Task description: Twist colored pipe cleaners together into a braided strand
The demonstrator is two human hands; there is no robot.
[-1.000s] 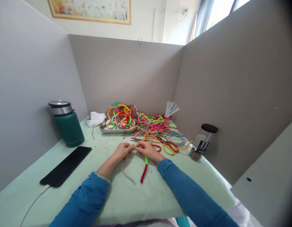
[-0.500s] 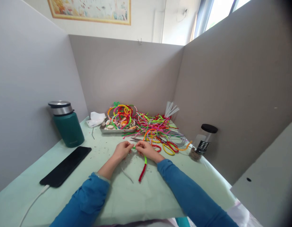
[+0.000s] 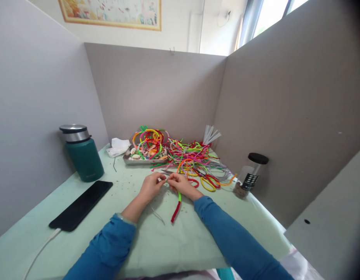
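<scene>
In the head view my left hand [image 3: 151, 186] and my right hand [image 3: 182, 184] meet over the middle of the table, fingertips almost touching. Both pinch a fuzzy pipe cleaner [image 3: 176, 212]; a bit of its green shows between the fingers. Its bright green and dark red end hangs down below my right hand. A thin grey wire [image 3: 158, 216] trails below my left hand; where its upper end goes is hidden. Just beyond my right hand lie scissors [image 3: 208, 184] with red and yellow handles, partly covered.
Behind are a metal tray [image 3: 145, 162] of shells and pipe-cleaner loops, and a heap of coloured pipe cleaners [image 3: 194, 152]. At left stand a green bottle [image 3: 85, 159], a phone [image 3: 81, 206] on a cable and white tissue [image 3: 118, 147]. A black-lidded jar [image 3: 250, 177] stands right.
My left fingertips have shifted slightly and less green pipe cleaner shows between the hands. The grey wire has moved a little and less of it is visible. My right hand has hardly moved.
</scene>
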